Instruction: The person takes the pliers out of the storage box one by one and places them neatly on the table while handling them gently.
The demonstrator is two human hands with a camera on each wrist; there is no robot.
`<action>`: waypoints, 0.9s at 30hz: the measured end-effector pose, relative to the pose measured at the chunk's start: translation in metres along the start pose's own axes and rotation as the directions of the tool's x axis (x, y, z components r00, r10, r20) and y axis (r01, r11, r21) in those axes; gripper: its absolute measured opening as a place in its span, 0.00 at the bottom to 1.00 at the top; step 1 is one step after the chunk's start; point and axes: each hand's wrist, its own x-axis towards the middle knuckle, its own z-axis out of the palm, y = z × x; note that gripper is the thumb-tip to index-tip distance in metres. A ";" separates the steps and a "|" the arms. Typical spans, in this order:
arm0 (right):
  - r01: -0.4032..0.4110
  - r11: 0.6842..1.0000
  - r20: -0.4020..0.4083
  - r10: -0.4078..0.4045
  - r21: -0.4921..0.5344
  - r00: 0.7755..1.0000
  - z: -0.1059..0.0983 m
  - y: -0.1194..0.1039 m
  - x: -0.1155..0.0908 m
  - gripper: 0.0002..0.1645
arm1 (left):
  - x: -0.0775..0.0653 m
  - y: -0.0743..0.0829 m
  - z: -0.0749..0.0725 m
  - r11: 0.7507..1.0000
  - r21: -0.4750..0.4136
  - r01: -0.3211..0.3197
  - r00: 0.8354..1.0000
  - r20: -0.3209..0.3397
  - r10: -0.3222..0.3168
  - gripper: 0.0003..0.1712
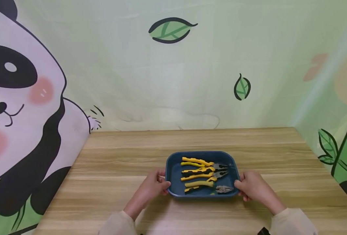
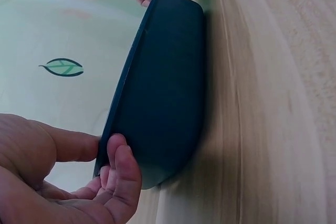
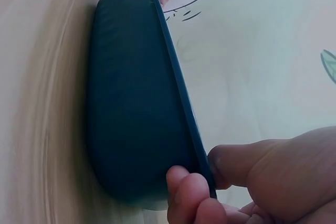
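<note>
A dark blue rectangular tray point(image 1: 173, 169) with rounded corners holds several pliers point(image 1: 199, 170) with yellow and black handles, their metal heads toward the right. My left hand point(image 1: 155, 186) pinches the tray's left rim, thumb on top and fingers curled below the lip. At the opposite end, my right hand point(image 1: 253, 187) pinches the right rim in the same way. Both wrist views show the tray's outer wall point(image 2: 163, 77) close to the table; whether its base touches the wood I cannot tell. The pliers are hidden in both wrist views.
The tray is over a wood-grain table point(image 1: 126, 147), near its middle. Behind the table hangs a pale green backdrop point(image 1: 191, 71) printted with leaves and a panda point(image 1: 17, 98) at the left.
</note>
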 end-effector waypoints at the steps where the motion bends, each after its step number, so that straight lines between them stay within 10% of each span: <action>1: -0.004 1.000 0.003 0.004 0.000 1.000 0.000 0.000 -0.001 0.14 | -0.002 -0.001 0.000 1.000 0.002 0.000 1.000 0.001 0.000 0.19; 27: 0.004 1.000 0.080 -0.006 0.025 0.997 0.006 0.002 -0.029 0.08 | -0.037 -0.004 0.002 0.998 0.049 0.032 0.999 0.015 -0.033 0.23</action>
